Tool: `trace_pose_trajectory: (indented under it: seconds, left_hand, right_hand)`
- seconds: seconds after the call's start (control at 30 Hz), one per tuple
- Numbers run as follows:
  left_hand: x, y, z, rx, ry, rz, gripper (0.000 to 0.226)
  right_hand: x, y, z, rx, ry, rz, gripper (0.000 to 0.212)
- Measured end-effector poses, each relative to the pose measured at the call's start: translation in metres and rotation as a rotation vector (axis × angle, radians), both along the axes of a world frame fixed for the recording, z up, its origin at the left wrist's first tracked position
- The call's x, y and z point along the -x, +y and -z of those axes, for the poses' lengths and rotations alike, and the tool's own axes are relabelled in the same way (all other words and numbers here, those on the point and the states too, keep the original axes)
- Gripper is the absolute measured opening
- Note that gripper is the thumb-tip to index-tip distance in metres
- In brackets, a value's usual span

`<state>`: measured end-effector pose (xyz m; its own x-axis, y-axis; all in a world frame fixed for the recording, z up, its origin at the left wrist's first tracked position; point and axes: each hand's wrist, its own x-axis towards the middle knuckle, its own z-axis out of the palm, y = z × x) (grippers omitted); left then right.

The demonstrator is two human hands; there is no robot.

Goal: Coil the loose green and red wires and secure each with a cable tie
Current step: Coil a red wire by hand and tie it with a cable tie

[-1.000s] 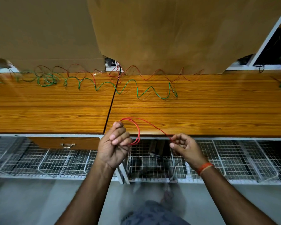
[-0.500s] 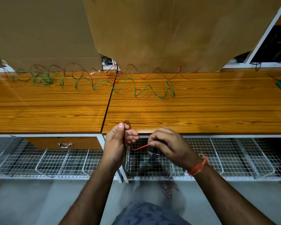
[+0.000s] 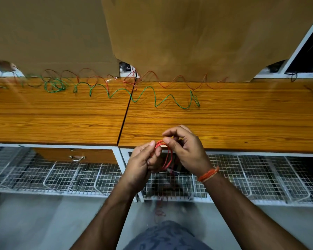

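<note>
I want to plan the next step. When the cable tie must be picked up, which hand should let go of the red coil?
Probably the right hand. The left hand grips the red coil in its curled fingers, while the right only pinches the top loop. No cable tie is visible.

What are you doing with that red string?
It is wire, not string. The left hand holds a small coil of red wire in front of the wooden table, and the right hand pinches its top loop. A loose green wire lies uncoiled farther back. No cable tie is on yet.
</note>
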<state>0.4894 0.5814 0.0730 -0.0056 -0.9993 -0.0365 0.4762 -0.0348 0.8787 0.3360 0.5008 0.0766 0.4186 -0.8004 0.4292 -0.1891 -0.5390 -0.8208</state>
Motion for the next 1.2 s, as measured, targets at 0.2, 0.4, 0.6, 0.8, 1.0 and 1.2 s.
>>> trace_pose_trajectory:
  seconds: [0.2,0.4,0.6,0.8,1.0,1.2]
  left_hand:
    - [0.0,0.001,0.002,-0.026,0.024,-0.033,0.029]
    - [0.003,0.001,0.003,-0.042,-0.03,-0.056,0.026]
    - [-0.003,0.002,-0.002,-0.017,-0.069,0.043,0.029]
    - [-0.007,0.0,-0.005,0.019,-0.174,0.11,0.03]
    - [-0.013,-0.001,-0.006,0.087,-0.335,0.129,0.032]
    - [-0.013,-0.003,-0.005,0.147,-0.403,0.12,0.03]
  right_hand:
    - [0.005,0.009,0.017,-0.738,-0.094,-0.187,0.041]
    - [0.001,0.017,0.01,-0.838,-0.275,-0.201,0.038]
    - [0.004,0.018,0.009,-0.639,-0.262,-0.166,0.037]
    - [0.003,0.014,0.01,-0.578,-0.244,-0.125,0.039]
    - [0.005,0.012,0.009,-0.538,-0.182,-0.093,0.037]
    - [0.004,0.009,0.011,-0.507,-0.179,-0.063,0.049]
